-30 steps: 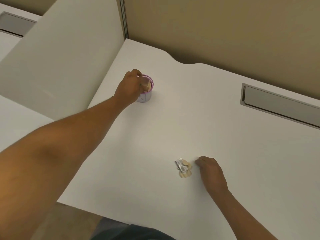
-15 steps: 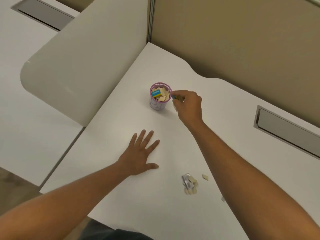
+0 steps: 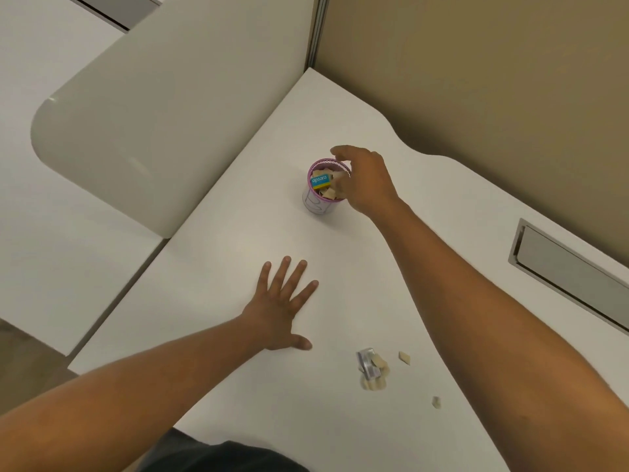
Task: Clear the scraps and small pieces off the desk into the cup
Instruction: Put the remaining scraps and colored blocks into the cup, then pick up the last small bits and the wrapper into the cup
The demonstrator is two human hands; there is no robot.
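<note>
Mostly done, judging by the fill; purple-rimmed cup (image 3: 321, 189) standing upright at the far middle of the white desk (image 3: 221, 253), already heaped nearly to the rim with beige scraps and a small blue-and-yellow eraser box (image 3: 320, 181) lying on top.

Right hand (image 3: 366, 180) poised over the right side of the cup's mouth, fingers curled down toward the contents, forefinger arched over the far rim; impossible to tell whether a scrap sits pinched under the fingertips or has already dropped, the underside being hidden.

Left hand (image 3: 280, 310) pressed flat on the desk, near and left of the cup, fingers spread, holding nothing, well apart from cup and scraps alike.

Left to clear, near right of the desk: a small heap of beige scraps (image 3: 374, 378) with a silvery metal piece (image 3: 367, 362) lying on it, possibly a sharpener or clip, too blurred to name surely; a single beige chip (image 3: 404, 357) just right of the heap; another lone chip (image 3: 436, 401) nearer still, close to the right forearm.

Probably a few more trips needed; some risk of spillover, given how full the cup looks; nothing else visible on the desk besides the metal cable hatch (image 3: 571, 277) at far right.
</note>
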